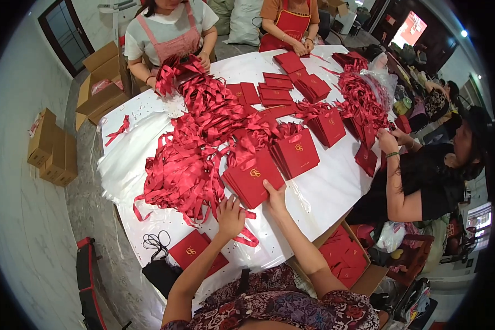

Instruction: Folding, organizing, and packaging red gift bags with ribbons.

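Observation:
A stack of red paper gift bags (253, 175) with gold printing leans at the near side of the table. My right hand (276, 199) grips its lower right corner, thumb on the front. At the stack's lower left edge lies my left hand (231, 218), fingers bent and slightly apart over red ribbon; whether it touches the bags is hard to tell. A large heap of red ribbons (179, 176) spreads to the left and beyond. Beside the held stack stands another group of red bags (296, 154). More red bags (190, 250) lie flat below my left forearm.
The white-covered table (311, 198) carries further bag stacks (311, 87) and ribbons (363, 91). Two people work across it, another person (418, 176) at the right. An open carton (344, 256) of red pieces is by my right arm. Cardboard boxes (55, 151) stand left; a black bag (162, 275) sits near.

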A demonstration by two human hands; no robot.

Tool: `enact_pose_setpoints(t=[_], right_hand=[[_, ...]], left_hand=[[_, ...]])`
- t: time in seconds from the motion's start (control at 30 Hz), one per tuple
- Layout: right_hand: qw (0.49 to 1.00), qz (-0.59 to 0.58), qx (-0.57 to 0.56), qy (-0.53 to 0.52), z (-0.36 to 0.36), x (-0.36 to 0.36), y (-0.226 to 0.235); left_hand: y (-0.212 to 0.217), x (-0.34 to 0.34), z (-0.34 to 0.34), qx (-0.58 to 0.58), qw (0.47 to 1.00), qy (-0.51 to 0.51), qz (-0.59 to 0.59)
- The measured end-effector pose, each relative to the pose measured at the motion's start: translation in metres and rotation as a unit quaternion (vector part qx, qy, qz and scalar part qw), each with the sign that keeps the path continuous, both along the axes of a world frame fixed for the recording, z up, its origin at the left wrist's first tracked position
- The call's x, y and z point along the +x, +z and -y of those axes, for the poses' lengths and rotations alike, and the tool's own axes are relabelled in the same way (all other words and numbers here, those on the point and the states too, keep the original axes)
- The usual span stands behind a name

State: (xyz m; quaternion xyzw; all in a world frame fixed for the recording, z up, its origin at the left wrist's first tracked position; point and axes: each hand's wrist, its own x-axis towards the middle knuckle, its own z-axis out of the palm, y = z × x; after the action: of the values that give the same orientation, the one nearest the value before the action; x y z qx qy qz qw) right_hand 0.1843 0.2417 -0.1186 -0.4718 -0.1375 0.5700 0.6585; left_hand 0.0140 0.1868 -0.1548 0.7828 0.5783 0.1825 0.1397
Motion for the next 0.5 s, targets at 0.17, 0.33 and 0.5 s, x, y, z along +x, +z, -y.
enact_pose_setpoints(t=[0.17, 0.33, 0.5], right_hand=[[0.996, 0.059, -0.047, -0.056, 0.012, 0.023, -0.028], [0.99, 0.124, -0.047, -0.043, 0.006, 0.004, -0.012], [0.938, 0.301, -0.166, -0.035, 0.002, 0.039, -0.028]], left_hand=[[0.034, 0.025, -0.033, -0.251, 0.858, 0.124, 0.432], [-0.027, 0.035, -0.058, -0.149, 0.869, 0.127, 0.454], [-0.017, 0.061, -0.063, -0.167, 0.891, 0.155, 0.392]])
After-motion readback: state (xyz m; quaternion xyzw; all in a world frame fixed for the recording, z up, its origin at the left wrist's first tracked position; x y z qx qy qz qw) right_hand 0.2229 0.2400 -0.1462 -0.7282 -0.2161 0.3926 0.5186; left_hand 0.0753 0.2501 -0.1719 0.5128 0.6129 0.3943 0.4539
